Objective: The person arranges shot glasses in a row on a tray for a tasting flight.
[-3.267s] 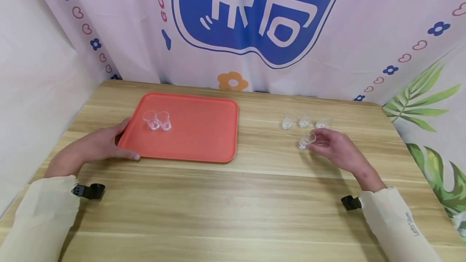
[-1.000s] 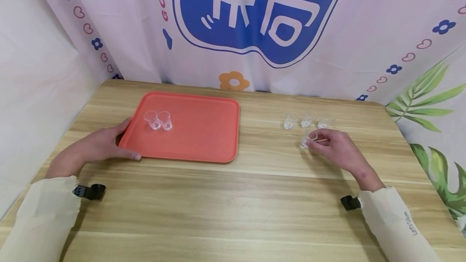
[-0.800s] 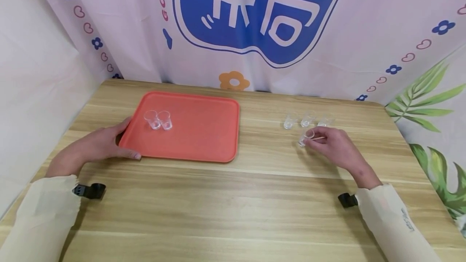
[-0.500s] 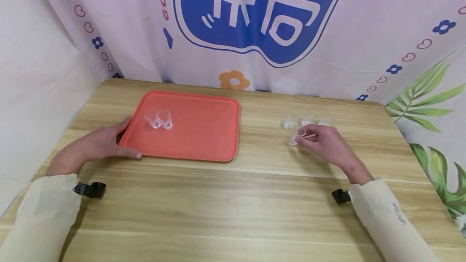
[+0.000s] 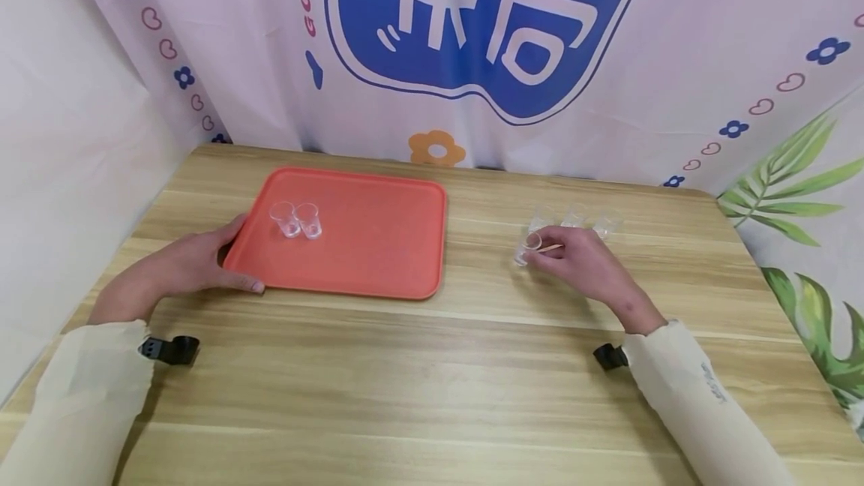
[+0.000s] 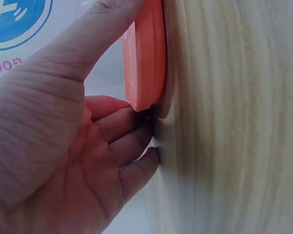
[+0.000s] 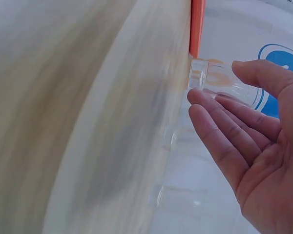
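Note:
A red tray (image 5: 364,246) lies on the table's left part. My left hand (image 5: 192,261) holds its near-left corner, the thumb along the front edge; in the left wrist view the curled fingers (image 6: 129,131) reach the tray's underside. Two small clear shot glasses (image 5: 297,221) stand side by side on the tray. Right of the tray, my right hand (image 5: 580,261) pinches another clear shot glass (image 5: 521,255), slightly tilted, between thumb and fingers. In the right wrist view, this shot glass (image 7: 219,78) has its base close to the tabletop; whether it touches I cannot tell.
Three more clear glasses (image 5: 605,223) stand in a row behind the right hand, partly hidden by it. The wooden table (image 5: 405,388) ends at a printed cloth (image 5: 378,118) at the back. A black wrist camera (image 5: 610,356) sits on each sleeve.
My right hand has moved left with the pinched shot glass, from in front of the right-hand glasses toward the tray. The left hand and tray stay put.

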Available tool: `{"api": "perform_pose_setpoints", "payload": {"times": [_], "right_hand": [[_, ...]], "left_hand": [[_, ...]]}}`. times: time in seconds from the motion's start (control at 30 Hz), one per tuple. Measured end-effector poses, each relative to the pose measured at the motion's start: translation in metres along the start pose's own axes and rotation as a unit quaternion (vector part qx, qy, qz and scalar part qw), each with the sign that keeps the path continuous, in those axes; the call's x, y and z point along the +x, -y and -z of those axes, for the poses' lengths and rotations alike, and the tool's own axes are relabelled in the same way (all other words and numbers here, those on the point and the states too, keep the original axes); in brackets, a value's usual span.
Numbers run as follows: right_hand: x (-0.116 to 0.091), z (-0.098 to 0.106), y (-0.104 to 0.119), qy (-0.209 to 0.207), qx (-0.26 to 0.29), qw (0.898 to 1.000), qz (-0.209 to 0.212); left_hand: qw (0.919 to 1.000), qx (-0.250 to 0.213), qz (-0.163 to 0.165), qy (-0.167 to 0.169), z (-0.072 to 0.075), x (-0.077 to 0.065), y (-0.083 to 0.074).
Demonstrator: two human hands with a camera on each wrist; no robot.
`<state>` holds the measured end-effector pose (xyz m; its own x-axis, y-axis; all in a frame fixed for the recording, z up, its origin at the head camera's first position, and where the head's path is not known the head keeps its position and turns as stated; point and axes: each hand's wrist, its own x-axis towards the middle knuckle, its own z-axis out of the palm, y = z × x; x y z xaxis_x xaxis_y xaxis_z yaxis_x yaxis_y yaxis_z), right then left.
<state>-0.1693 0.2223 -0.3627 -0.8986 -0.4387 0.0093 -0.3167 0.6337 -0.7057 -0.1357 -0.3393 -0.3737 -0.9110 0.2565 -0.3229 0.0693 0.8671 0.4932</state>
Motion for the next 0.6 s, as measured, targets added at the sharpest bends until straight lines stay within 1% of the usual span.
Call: {"api": "perform_pose_setpoints", "payload": {"times": [0.2,0.43,0.6], "right_hand": [[0.010,-0.008,0.011,0.007,0.008,1.000,0.006],[0.022,-0.020,0.022,0.014,0.025,0.999,0.028],[0.030,-0.030,0.029,0.017,0.033,0.999,0.036]], "left_hand": [[1.0000,-0.001,0.004,0.000,0.000,0.000,-0.003],[1.0000,0.001,0.001,-0.003,0.000,0.002,-0.002],[1.0000,0.005,0.001,-0.003,0.000,0.001,-0.001]]}}
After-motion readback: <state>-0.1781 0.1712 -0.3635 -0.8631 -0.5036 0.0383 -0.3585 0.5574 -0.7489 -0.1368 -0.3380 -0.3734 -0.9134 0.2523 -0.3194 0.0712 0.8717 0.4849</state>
